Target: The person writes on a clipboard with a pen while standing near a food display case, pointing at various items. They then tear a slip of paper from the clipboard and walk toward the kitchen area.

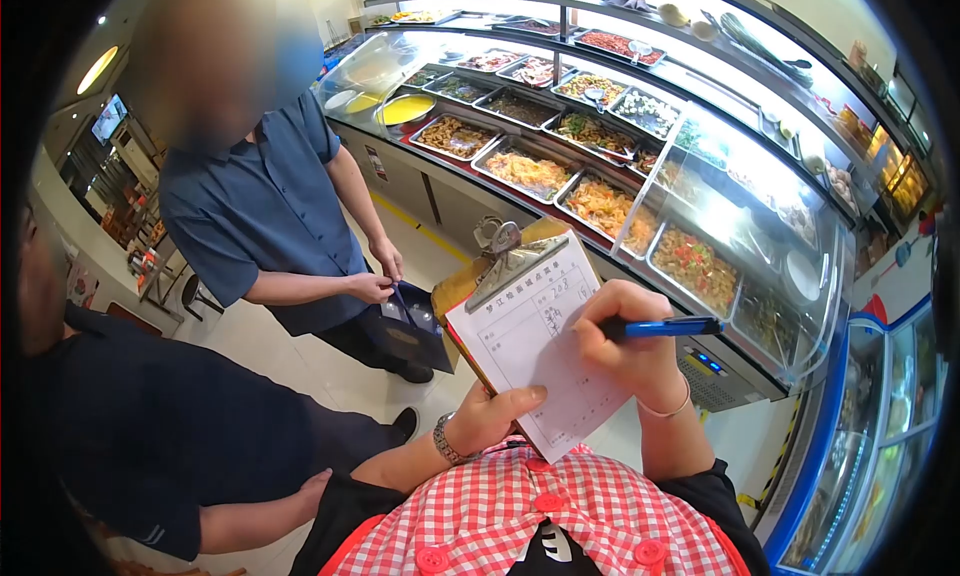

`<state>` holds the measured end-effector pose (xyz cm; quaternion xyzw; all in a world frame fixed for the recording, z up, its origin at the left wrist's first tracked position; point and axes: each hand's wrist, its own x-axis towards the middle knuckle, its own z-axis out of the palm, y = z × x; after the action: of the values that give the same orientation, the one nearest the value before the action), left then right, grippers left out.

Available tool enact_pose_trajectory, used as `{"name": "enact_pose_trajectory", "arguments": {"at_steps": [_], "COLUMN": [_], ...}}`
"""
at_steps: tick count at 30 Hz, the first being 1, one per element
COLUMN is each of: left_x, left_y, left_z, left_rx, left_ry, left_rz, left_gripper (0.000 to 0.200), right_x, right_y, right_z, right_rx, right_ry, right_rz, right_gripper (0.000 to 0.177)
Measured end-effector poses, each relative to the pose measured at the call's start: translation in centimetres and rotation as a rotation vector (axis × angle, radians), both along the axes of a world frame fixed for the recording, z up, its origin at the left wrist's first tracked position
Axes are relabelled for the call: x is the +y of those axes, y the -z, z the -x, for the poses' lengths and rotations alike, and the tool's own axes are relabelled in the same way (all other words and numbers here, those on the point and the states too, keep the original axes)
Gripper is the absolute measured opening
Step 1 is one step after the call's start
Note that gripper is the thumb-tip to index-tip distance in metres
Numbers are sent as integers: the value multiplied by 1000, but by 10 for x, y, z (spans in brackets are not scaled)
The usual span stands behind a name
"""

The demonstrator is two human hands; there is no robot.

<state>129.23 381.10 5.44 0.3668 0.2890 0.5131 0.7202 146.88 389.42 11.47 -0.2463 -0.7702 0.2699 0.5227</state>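
Observation:
My left hand (492,416) grips the lower left edge of a clipboard (545,238), its thumb lying over the paper. Under the metal clip sits a printed order form (560,396) with some handwriting in its upper part. In my right hand (630,341) a blue pen (672,328) is pinched, its barrel pointing right. That hand rests on the right side of the form, and the pen's tip is hidden behind my fingers.
A glass-fronted food counter (480,191) with several metal trays of dishes runs across the back. One person (250,206) stands at left with a dark bag (410,326); another person (200,416) is nearer. A blue-framed display fridge (870,426) stands at right.

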Motion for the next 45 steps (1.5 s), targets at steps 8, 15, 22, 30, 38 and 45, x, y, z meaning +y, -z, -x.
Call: {"name": "enact_pose_trajectory", "arguments": {"at_steps": [8,15,22,30,38,45], "left_x": [0,0,0,0,-2,-5], "left_y": [7,4,1,0,1,-2], "left_z": [3,3,1,-3,-2,-5], "left_rx": [-37,-12,-30,-54,-15,-57], "left_ry": [20,21,10,15,-9,-8], "left_rz": [-44,-28,-40,0,7,31], "left_gripper": [42,40,39,37,38,36], "right_x": [1,3,2,1,0,-3], "right_y": [2,-2,0,2,3,3], "right_z": [0,0,0,-5,-5,-7], "right_rx": [34,0,-5,46,9,72], "right_ry": [24,24,46,77,74,29], "right_rz": [9,-44,-29,5,-60,28], "right_gripper": [11,11,12,12,12,10]}}
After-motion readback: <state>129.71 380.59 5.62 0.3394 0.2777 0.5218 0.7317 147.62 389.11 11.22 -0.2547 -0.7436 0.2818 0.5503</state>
